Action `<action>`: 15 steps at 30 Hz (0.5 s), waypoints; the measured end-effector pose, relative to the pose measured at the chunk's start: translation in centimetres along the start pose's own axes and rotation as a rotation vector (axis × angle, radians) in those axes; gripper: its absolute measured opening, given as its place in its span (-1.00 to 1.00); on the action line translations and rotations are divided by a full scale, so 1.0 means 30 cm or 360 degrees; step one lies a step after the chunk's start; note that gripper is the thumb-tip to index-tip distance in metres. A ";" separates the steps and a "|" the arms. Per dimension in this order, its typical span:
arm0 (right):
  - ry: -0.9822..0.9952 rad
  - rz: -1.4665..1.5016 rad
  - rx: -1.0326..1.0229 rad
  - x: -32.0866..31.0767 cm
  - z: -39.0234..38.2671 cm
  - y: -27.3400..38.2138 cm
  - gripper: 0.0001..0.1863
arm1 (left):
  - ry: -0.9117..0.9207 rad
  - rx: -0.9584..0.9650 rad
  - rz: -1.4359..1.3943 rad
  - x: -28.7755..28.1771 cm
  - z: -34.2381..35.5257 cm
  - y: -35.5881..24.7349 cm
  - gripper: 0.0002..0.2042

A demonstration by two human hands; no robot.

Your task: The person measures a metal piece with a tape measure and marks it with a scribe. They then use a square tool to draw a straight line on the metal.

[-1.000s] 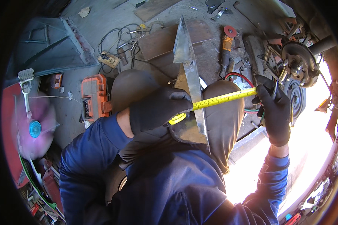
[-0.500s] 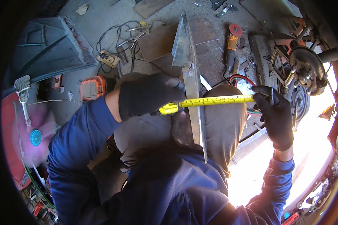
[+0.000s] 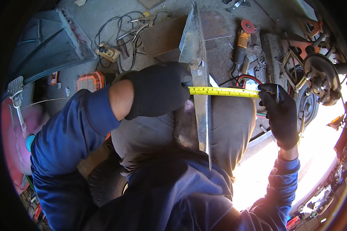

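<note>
A yellow tape measure (image 3: 225, 91) stretches between my hands, its blade lying across a long, bent sheet metal piece (image 3: 201, 119) that rests between my knees. My left hand (image 3: 156, 90), in a black glove, is closed at the blade's left end. The tape's case is hidden behind that hand. On the other side, my gloved right hand (image 3: 280, 115) pinches the free end of the blade above my right knee. A thin, pale, pointed stick (image 3: 278, 92) also pokes up from the right fingers; its kind is unclear.
An angle grinder (image 3: 241, 44) lies on the floor beyond the metal piece. Cables and clamps (image 3: 133, 32) are tangled at the far left, near an orange box (image 3: 91, 81). A wheel hub with brake disc (image 3: 320, 79) stands at right. A pink blurred fan (image 3: 21, 131) is at left.
My left hand has rolled over and moved up slightly, so the yellow case no longer shows. The left elbow has swung outward. My right hand stays at the blade's end.
</note>
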State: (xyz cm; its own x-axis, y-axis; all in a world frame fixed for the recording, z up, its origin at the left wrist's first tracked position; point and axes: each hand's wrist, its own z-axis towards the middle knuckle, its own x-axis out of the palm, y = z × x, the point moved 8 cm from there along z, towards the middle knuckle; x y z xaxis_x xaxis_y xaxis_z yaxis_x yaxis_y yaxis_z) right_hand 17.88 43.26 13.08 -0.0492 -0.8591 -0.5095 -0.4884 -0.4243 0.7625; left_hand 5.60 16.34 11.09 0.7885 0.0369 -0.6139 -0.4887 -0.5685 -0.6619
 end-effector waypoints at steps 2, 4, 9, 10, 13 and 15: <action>0.0011 -0.0011 -0.0017 0.005 0.008 -0.006 -0.78 | 0.0062 -0.0074 0.0141 0.007 -0.004 0.006 -0.73; 0.0009 0.0010 -0.0059 0.007 0.011 -0.005 -0.78 | 0.0030 -0.0039 0.0160 -0.007 -0.010 -0.006 -0.71; -0.0011 -0.0060 -0.0036 0.004 0.016 -0.008 -0.78 | -0.0055 0.0049 0.0279 -0.024 -0.017 -0.037 -0.69; -0.0006 -0.0021 -0.0036 0.005 0.016 -0.005 -0.78 | -0.0035 -0.0061 0.0214 -0.021 -0.015 -0.019 -0.68; -0.0043 0.0044 -0.0047 0.001 0.019 0.009 -0.78 | -0.0060 -0.0048 0.0229 -0.026 -0.017 -0.017 -0.70; -0.0061 0.0035 -0.0031 -0.001 0.022 0.017 -0.78 | -0.0037 -0.0002 0.0191 -0.023 -0.017 -0.016 -0.71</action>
State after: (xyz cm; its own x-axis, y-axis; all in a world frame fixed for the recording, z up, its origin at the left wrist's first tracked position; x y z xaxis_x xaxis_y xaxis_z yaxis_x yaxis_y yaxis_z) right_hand 17.05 43.26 13.21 -0.0931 -0.8569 -0.5071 -0.4699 -0.4112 0.7811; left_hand 5.48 16.17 12.06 0.7155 -0.0127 -0.6985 -0.5785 -0.5712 -0.5823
